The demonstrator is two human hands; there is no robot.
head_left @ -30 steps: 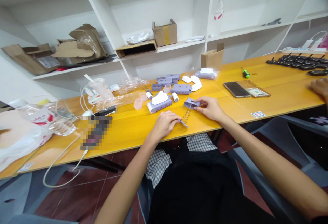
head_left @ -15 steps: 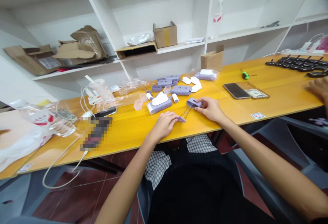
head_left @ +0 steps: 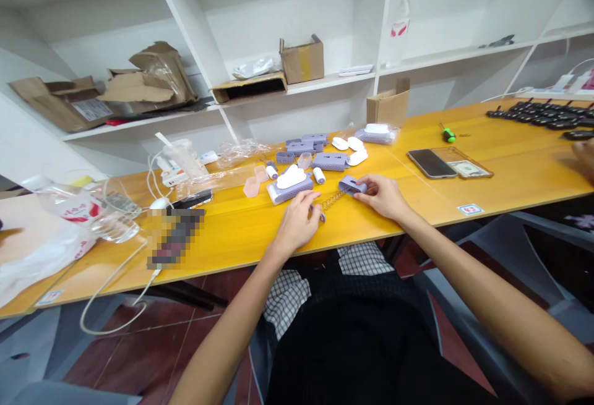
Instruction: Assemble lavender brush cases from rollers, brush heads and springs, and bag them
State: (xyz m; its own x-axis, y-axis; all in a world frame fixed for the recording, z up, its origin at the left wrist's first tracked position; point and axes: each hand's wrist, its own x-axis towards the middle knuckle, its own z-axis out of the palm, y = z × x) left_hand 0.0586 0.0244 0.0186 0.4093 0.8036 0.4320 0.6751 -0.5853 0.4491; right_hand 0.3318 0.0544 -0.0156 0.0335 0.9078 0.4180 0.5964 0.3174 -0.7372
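Observation:
My left hand rests on the yellow table with its fingers closed on a small purple piece at the near end of a coiled metal spring. At the spring's far end sits a purple plastic part, pinched by my right hand. The spring stretches between the two hands. Just beyond my left hand lies a purple perforated case with a white cap.
More purple cases, white caps and small rollers lie behind. A phone, a banknote and a green screwdriver lie to the right. Another person's hand is at the far right. Cables, a plastic bottle and bags lie left.
My left hand has moved up and away from me, toward the purple case, so the spring between my hands is shorter. My right hand has stayed on the purple part.

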